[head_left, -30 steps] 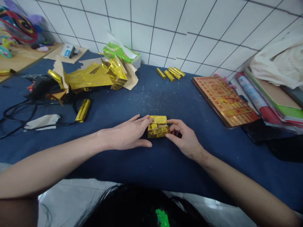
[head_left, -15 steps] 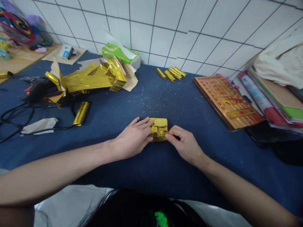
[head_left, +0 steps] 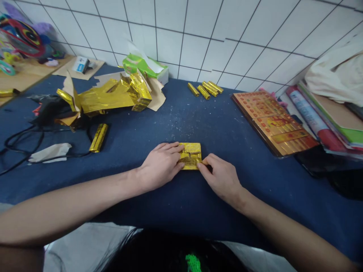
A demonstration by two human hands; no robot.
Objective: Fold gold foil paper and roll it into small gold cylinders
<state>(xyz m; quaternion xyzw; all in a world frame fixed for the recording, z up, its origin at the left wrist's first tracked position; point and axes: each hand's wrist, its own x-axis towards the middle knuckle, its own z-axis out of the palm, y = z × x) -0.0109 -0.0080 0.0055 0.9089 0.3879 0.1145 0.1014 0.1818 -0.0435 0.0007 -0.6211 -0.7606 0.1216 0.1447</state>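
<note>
A small folded rectangle of gold foil paper [head_left: 190, 151] lies on the dark blue tabletop between my hands. A crosswise seam and a raised flap show on its upper face. My left hand [head_left: 164, 162] lies over its left edge, fingers stretched out flat and thumb resting lower down, pressing it to the table. My right hand [head_left: 219, 173] is closed, thumb and forefinger pinching the lower right corner of the paper. What sits under the fingertips is hidden.
Crumpled gold paper [head_left: 107, 99] and a glue gun-like black tool [head_left: 49, 109] with a looping cord lie left. One gold roll pair [head_left: 98, 138] is nearer. Several gold rolls [head_left: 210, 89] lie by the tiled wall. An orange-gold box [head_left: 273, 122] and stacked books [head_left: 340, 117] stand right.
The flap on the gold foil paper's lower half now looks flatter. My right fingers have shifted slightly down at its corner. My left hand stays nearly in place.
</note>
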